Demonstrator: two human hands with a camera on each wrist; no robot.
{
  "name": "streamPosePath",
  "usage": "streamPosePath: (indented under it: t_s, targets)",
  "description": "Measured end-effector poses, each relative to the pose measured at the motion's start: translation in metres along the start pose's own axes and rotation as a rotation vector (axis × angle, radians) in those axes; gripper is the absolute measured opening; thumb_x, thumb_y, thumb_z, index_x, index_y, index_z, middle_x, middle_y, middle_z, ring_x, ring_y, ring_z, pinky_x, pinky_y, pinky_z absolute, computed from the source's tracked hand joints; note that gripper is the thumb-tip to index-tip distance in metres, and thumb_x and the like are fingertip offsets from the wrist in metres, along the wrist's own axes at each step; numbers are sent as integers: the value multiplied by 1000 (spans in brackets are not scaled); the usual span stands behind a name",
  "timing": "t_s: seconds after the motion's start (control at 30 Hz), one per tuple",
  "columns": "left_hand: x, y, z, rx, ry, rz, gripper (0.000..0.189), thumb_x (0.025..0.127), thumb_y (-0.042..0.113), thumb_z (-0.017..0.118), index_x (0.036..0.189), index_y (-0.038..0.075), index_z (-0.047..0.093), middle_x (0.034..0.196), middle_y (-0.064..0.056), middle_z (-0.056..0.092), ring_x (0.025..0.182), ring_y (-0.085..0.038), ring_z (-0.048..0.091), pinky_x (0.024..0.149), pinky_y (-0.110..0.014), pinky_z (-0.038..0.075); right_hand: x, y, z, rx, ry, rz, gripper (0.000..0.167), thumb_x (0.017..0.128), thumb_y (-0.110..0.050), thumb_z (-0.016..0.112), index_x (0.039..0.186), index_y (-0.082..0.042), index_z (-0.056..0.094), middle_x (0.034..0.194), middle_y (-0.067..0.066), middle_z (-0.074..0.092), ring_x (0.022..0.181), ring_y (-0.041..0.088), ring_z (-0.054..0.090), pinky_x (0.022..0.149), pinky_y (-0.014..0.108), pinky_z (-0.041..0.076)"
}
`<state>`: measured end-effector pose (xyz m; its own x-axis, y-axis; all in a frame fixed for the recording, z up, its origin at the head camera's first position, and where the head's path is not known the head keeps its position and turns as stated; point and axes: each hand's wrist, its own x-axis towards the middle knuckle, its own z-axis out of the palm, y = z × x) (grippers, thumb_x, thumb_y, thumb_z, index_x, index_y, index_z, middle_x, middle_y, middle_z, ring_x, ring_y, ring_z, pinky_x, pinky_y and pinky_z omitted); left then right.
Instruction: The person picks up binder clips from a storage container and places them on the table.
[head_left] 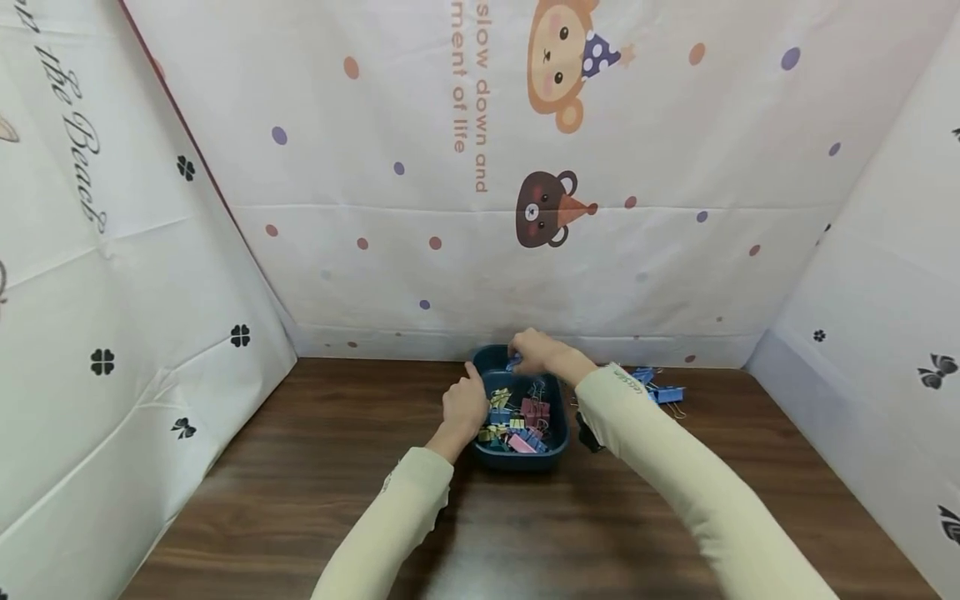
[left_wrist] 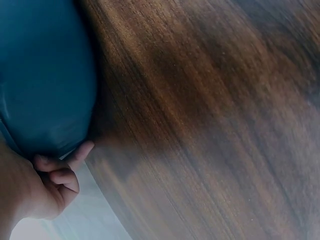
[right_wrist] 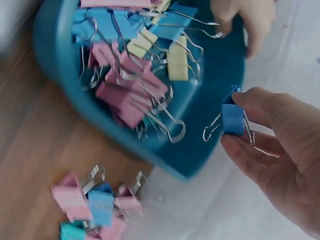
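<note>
A dark teal plastic bin [head_left: 557, 457] stands on the table, holding a pile of pink, blue, yellow and green binder clips. My right hand [head_left: 534, 352] is over the bin's far end. It pinches a blue binder clip [right_wrist: 233, 119] between thumb and fingers, with the clip's wire handles spread out to the sides. At the bin's left rim, my left hand [head_left: 463, 407] grips the wall, seen in the right wrist view with fingers over the edge. In the left wrist view, curled fingers [left_wrist: 65, 177] touch the bin's outer side [left_wrist: 47, 75].
More binder clips lie on the brown wooden table [head_left: 360, 467] right of the bin, with blue clips [head_left: 667, 393] partly behind the right sleeve. Pink clips [right_wrist: 71, 200] show there in the right wrist view. A printed white cloth [head_left: 390, 275] hangs behind the table.
</note>
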<state>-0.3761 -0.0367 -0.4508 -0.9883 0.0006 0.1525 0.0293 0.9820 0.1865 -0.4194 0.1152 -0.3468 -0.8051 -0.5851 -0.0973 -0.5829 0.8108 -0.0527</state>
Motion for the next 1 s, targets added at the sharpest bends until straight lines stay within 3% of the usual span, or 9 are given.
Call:
streamPosePath:
  t_s: [0.23,0.43,0.53,0.73,1.0]
  targets:
    - [-2,-4,2,-35,-26,-27,76,99,27,68,157,-5,30,90,-17,74,51,-20,59,54,-35,56,-42,16,-26,-39,30,-57,32,96,-18,69,122,0,70,123,20,68,104,28,67,88,43,57]
    - [-2,-8,0,-48,-15,-41,74,98,23,68,157,-5,31,85,-17,72,52,-21,60,53,-35,56,-84,44,-26,-33,38,-50,29,97,-18,69,119,0,71,117,19,69,102,31,67,86,46,57]
    - [-1,-9,-1,-57,3,-34,73,98,21,67,156,-6,32,89,-18,73,55,-23,63,56,-36,58,-100,59,-19,-22,24,-43,29,96,-17,69,118,1,72,113,20,72,99,32,70,84,46,58]
    - [1,-7,-2,-65,6,-31,74,98,22,68,156,-7,32,97,-20,75,62,-26,68,63,-39,61,-120,83,5,23,-69,49,24,96,-20,70,110,0,74,102,14,72,87,22,69,75,40,57]
    - [-3,2,-3,-71,-15,-10,77,97,25,70,156,-6,31,93,-19,74,60,-25,66,62,-39,60,-136,94,40,96,-154,132,18,96,-17,71,104,-1,73,82,6,70,65,12,62,63,29,53]
